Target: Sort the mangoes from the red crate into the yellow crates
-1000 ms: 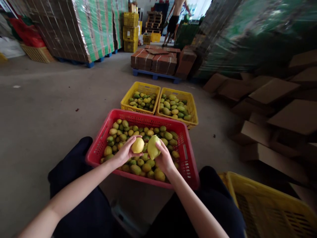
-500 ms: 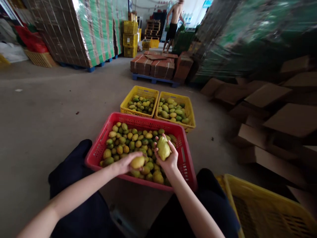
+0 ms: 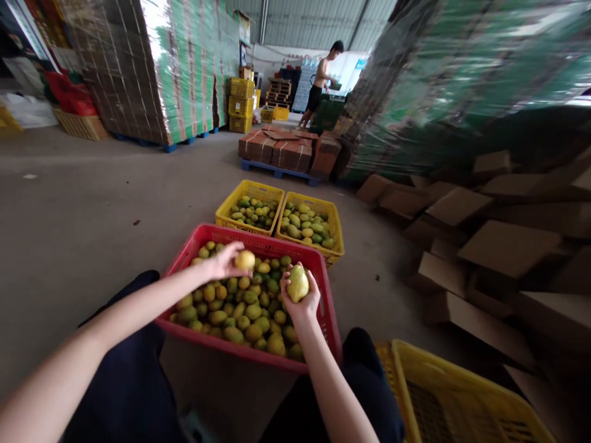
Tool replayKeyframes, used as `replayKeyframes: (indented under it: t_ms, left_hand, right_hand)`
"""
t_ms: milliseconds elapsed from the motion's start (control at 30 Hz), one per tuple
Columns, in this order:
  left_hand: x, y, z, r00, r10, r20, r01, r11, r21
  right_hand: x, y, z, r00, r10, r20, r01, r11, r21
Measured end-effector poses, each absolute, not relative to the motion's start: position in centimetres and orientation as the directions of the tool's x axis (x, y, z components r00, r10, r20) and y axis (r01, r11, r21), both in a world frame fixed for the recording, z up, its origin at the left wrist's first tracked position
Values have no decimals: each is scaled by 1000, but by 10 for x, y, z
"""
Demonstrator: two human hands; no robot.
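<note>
A wide red crate (image 3: 203,344) full of yellow and green lemons (image 3: 249,312) stands in front of my knees. Above its far left part, my left hand (image 3: 222,263) grips a small yellow lemon (image 3: 244,260) at the fingertips. My right hand (image 3: 305,306) is over the crate's right side, palm up, its fingers curled round a larger greenish-yellow lemon (image 3: 298,283). Both held lemons are clear of the pile.
Two yellow crates (image 3: 279,215) of lemons touch behind the red one. At my right is another yellow crate (image 3: 462,369), beside scattered cardboard boxes (image 3: 508,246). Farther back are flattened cartons on a blue pallet (image 3: 279,172), wrapped stacks (image 3: 194,67) and a person (image 3: 318,83).
My left hand has moved away from me with its lemon, from the crate's near side to its far part. My right hand still holds its lemon. The view has tilted up.
</note>
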State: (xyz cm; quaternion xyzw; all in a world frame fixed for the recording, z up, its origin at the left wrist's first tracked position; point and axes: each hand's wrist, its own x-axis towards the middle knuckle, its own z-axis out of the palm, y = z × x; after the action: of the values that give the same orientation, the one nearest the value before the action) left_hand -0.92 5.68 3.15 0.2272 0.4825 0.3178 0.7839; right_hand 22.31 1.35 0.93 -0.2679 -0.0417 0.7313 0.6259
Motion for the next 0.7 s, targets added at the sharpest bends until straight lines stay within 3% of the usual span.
replayKeyframes:
  t_ms: [67,133,200,267,333,400,467,567,700]
  left_hand:
    - [-26,97,71,112,868,-483,-477,474,741]
    - [-38,111,81,-3,907,-422,-512,362,779]
    - [-46,98,61,67,897,-438,-408,425,808]
    - [-51,68,19,173,815,-553,-185,579,794]
    - [-54,32,-28,89,708,-700,55,699,713]
    - [-56,2,-65,52,657,-752,89,747,658]
    - [-57,-17,-86,57,644,-763,62,761,646]
    - [-58,-22,-92,81,685,-724,-13,727,686]
    - [-59,-12,-83,121,728,-675,-78,685,725]
  right_hand:
    - [223,14,7,-64,945,-320,-867,-212,-451]
    - [223,16,5,-48,945,-324,-846,-210,-489]
    - [223,18,4,-35,943,-331,-818,-217,-532]
    - [220,19,1,-37,943,-330,-745,-247,-620]
    - [212,18,-3,-59,947,-317,-563,-293,-773]
    - [200,12,-10,-130,937,-324,-307,-349,-886]
    - [186,0,-19,-246,888,-388,-119,-425,-897]
    - [168,-23,-33,-365,783,-503,26,-532,-846]
    - [162,-32,-31,-392,735,-554,2,-601,-799]
